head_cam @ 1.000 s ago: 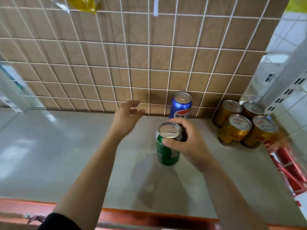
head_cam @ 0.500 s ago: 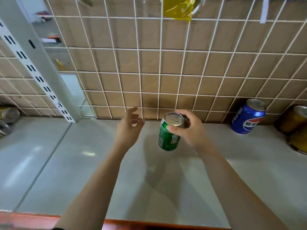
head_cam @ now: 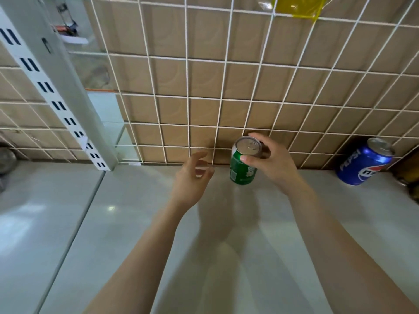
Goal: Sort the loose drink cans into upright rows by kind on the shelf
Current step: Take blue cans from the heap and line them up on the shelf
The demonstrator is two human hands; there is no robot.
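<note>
At the far left I see a white slotted upright point(head_cam: 56, 94) rising from the shelf point(head_cam: 127, 234), with the wire grid back panel point(head_cam: 204, 96) running behind everything. The left hand point(head_cam: 192, 180) hovers over the shelf just left of centre. Its fingers point(head_cam: 198, 155) are loosely curled and a little apart, holding nothing. Just to its right is the green can point(head_cam: 242, 172), upright with its pull-tab top facing me, close to the foot of the grid. The right hand point(head_cam: 274, 164) grips the can at the top rim, thumb across the near side and the other fingers wrapped round the back. I cannot tell whether its base sits on the shelf. Well apart to the right, a blue Pepsi can point(head_cam: 364, 164) stands on the shelf by the grid. A yellow tag point(head_cam: 297, 7) hangs on the grid at the top.
</note>
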